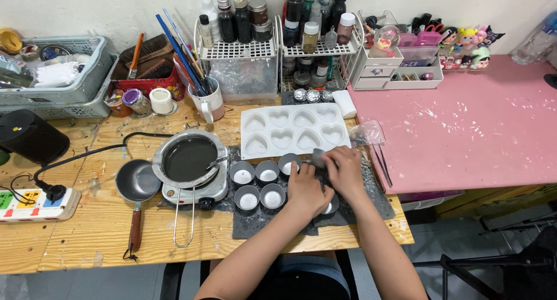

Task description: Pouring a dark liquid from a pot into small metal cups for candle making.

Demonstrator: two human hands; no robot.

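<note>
A small round grey metal cup [318,158] is gripped by the fingertips of the right hand [343,171], just in front of the white silicone tray with 8 heart-shaped hollows [295,130] and above the dark grey felt mat [255,221]. The right hand is curled, its back facing up, and its forearm comes in from the lower right. The left hand [306,191] lies just beside it, palm down, with fingers bent over another small cup [329,208] of which only the rim shows; I cannot tell if it really grips this cup or only rests on it. To the left of the hands, 5 more round grey cups filled with white wax [259,184] stand in 2 rows on the mat. Further left there is a metal pouring pot with dark liquid [188,159] on a small white electric hot plate [197,191], and beside it a small grey pan with a wooden handle [137,187]. All stands on a stained wooden table [87,230], which touches a pink table [476,132] on the right. At the back, white wire racks with bottles [278,27] stand against the pale wall.
</note>
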